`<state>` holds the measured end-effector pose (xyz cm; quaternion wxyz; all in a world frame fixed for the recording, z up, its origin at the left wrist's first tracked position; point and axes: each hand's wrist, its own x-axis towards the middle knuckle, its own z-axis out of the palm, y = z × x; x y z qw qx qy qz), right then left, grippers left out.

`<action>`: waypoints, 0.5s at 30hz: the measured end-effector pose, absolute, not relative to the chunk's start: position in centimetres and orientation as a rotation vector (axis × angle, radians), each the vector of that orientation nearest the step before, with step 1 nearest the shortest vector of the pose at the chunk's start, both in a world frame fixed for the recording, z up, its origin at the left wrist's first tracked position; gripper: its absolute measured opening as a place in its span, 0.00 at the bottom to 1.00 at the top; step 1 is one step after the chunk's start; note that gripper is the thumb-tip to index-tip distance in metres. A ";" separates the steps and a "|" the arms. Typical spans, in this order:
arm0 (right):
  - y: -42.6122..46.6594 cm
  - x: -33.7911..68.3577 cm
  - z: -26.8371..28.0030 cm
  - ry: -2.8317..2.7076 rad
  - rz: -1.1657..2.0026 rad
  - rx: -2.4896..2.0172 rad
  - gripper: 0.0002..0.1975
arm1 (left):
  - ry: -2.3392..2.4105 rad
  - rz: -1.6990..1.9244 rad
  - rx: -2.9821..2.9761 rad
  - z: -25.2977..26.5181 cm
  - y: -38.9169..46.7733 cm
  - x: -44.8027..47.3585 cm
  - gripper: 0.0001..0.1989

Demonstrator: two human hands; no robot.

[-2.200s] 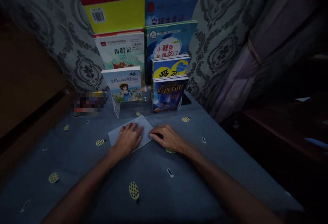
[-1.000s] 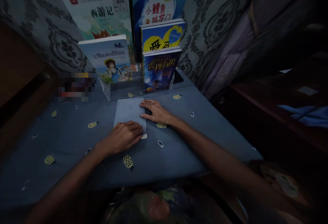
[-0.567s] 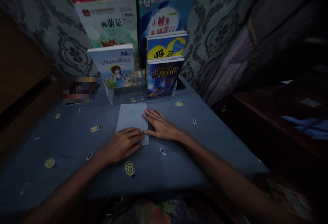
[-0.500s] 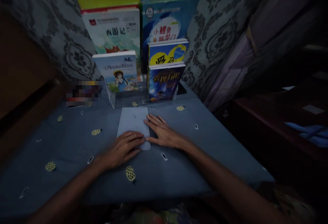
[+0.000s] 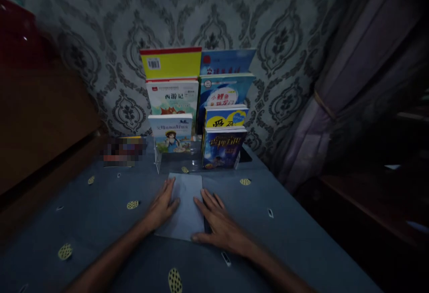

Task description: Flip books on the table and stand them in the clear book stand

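A pale, thin rectangular booklet or paper lies flat on the table, with a dark strip showing along its lower right edge. My left hand rests on its left edge, fingers stretched forward and thumb apart, pointing inward. On the opposite edge, my right hand lies with its fingers spread and its thumb near the bottom corner. Neither hand grips anything. Just beyond the paper stands a clear display rack with several upright books, among them a dark blue book and a light blue book with a painted girl.
A blue tablecloth with yellow pineapple prints covers the table. A blurred-out item lies at the back left, and a dark flat object lies behind the rack. A tied curtain hangs at the right by the patterned wall.
The view has tipped upward, showing more wall. My left hand has shifted from the paper's lower part to its left edge, its fingers opening. Small print seen earlier on the paper no longer shows.
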<state>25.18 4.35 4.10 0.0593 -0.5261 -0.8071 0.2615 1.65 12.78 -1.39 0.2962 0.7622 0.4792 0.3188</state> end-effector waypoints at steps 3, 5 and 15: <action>4.3 25.5 3.6 -2.395 0.756 -1.578 0.51 | 1.186 1.057 1.443 -0.6 13.7 1.7 0.38; 4.2 25.7 2.9 -2.365 0.735 -1.533 0.47 | 1.085 1.039 1.114 0.2 13.7 1.6 0.34; 7.2 25.7 1.1 -1.648 0.883 -1.237 0.31 | 0.602 0.988 0.921 5.7 11.5 2.3 0.22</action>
